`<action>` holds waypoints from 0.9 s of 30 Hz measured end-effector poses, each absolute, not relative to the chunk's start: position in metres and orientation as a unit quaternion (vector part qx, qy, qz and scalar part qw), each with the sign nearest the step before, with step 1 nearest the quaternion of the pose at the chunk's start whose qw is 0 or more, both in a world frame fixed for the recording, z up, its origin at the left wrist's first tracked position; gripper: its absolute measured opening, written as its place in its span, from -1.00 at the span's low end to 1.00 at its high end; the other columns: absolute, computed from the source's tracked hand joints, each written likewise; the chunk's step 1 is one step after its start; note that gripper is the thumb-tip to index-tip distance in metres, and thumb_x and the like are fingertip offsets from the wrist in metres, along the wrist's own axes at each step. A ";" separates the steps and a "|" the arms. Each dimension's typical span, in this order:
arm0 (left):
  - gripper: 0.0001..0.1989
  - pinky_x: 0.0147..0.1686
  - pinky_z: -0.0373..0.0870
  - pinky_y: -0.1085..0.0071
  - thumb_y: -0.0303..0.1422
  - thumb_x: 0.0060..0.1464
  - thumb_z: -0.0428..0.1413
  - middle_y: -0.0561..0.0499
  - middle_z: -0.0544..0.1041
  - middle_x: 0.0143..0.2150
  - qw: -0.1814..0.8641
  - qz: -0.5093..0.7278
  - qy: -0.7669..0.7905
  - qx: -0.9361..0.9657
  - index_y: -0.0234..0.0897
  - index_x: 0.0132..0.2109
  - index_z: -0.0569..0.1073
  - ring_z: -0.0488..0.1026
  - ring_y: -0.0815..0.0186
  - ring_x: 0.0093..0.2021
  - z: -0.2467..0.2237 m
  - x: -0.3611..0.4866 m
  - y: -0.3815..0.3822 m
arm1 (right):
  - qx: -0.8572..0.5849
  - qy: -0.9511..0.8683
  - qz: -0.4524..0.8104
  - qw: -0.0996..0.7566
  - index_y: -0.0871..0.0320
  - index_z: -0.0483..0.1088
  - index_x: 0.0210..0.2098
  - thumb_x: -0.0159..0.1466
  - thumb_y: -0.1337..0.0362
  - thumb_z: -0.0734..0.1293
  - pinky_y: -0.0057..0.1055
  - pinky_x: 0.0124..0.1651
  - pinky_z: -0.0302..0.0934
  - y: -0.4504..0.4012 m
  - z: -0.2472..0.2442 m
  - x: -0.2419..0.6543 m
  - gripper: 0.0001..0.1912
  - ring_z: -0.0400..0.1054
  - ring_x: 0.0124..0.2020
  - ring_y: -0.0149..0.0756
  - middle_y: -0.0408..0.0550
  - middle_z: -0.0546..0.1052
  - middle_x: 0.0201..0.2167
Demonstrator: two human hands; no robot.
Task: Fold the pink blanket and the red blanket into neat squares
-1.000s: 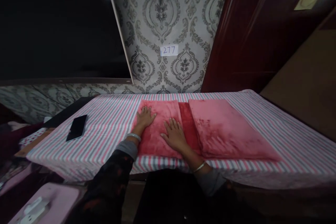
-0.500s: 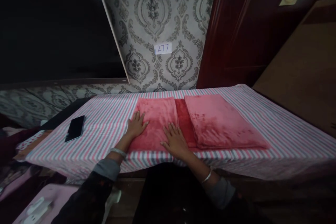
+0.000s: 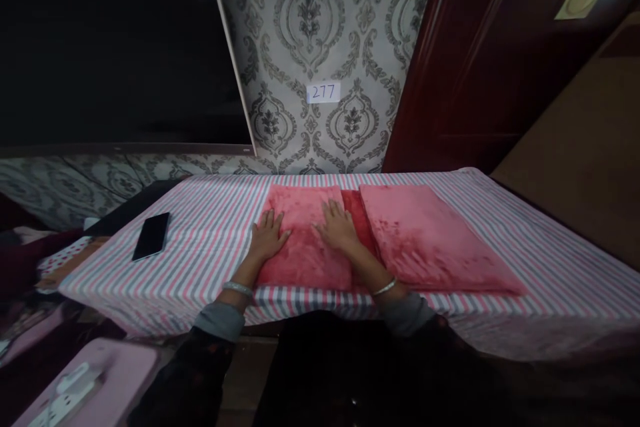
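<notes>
- Black phone [image 3: 151,236]: glossy side up on the striped sheet [image 3: 200,267], well left of the folded red plush blanket [image 3: 300,260]; neither hand is near it.
- Pink board [image 3: 125,373] with a white socket strip [image 3: 65,393]: below and left of the blanket, off the sheet's front edge.
- Left hand [image 3: 267,237]: wide open, palm down, fingers spread on the blanket's left part, gripping nothing. Silver bangle [image 3: 238,289] on the wrist, grey sleeve [image 3: 217,320] behind it.
- Blanket: lies flat, folded, mid-sheet, with both hands pressing on it.
- Technique: flat palms with spread fingers look right for this plush, as pressure spreads wide and pinching would likely bunch the pile. Hands side by side appear to cover the surface well.
- Number label "277" [image 3: 323,92]: on the patterned wallpaper, above the blanket.
- Right hand [image 3: 337,227]: open and flat near the blanket's right edge, fingers spread, nothing pinched.
- Darker red strip [image 3: 357,213]: just right of the blanket; what layer it belongs to, cannot tell.
- Second folded pink plush piece [image 3: 430,240]: right of the strip, untouched.
- Dark red door [image 3: 450,67]: behind and right of the blanket.
</notes>
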State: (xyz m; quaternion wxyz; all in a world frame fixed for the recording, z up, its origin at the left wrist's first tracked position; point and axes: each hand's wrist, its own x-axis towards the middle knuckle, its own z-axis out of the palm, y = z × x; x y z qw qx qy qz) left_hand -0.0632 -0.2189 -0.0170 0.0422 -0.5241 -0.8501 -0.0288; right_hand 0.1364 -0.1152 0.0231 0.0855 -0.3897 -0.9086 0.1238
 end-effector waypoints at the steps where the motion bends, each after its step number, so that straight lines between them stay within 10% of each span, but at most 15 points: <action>1: -0.33 0.35 0.05 -0.19 -0.07 0.37 -0.14 -0.26 -0.09 0.54 0.041 -0.030 -0.850 -0.524 -0.27 0.49 0.04 -0.17 -0.01 0.54 -0.017 -0.063 -0.219 | -0.402 -0.904 0.115 0.085 0.22 -0.15 0.51 0.48 0.03 0.08 0.00 0.45 -0.24 -0.110 0.019 0.132 -0.27 -0.34 0.52 -0.10 0.13 -0.21 0.52; 6: -0.34 0.35 0.05 -0.16 -0.07 0.37 -0.13 -0.25 -0.07 0.54 0.045 -0.040 -0.849 -0.525 -0.25 0.49 0.06 -0.16 0.00 0.53 -0.018 -0.062 -0.221 | -0.410 -0.906 0.104 0.020 0.31 -0.08 0.49 0.45 -0.02 0.11 0.06 0.46 -0.30 -0.095 -0.009 0.122 -0.23 -0.35 0.52 -0.07 0.18 -0.14 0.52; 16: -0.34 0.35 0.04 -0.19 -0.08 0.36 -0.10 -0.25 -0.07 0.54 0.040 -0.046 -0.851 -0.522 -0.23 0.49 0.05 -0.15 -0.01 0.53 -0.019 -0.062 -0.223 | -0.500 -0.835 0.193 0.122 0.23 0.14 0.43 0.40 0.18 0.20 -0.21 0.26 0.16 -0.015 0.006 0.095 -0.35 0.30 0.27 0.01 0.27 0.35 0.30; 22: -0.34 0.36 0.03 -0.18 -0.08 0.36 -0.10 -0.23 -0.07 0.54 0.034 -0.055 -0.850 -0.523 -0.21 0.49 0.05 -0.15 0.00 0.53 -0.021 -0.063 -0.223 | -0.470 -0.847 0.198 0.153 0.09 0.29 0.36 0.35 0.34 0.17 -0.52 0.18 0.19 0.016 -0.001 0.082 -0.42 0.36 0.22 -0.33 -0.04 0.39 0.30; 27: -0.33 0.37 -0.01 -0.19 -0.07 0.35 -0.10 -0.22 -0.06 0.54 0.024 -0.069 -0.849 -0.523 -0.21 0.49 0.06 -0.16 -0.02 0.53 -0.025 -0.063 -0.224 | -0.491 -0.839 0.174 0.157 0.13 0.37 0.30 0.31 0.45 0.14 -0.38 0.30 0.11 0.012 -0.012 0.078 -0.40 0.30 0.27 -0.20 0.08 0.42 0.26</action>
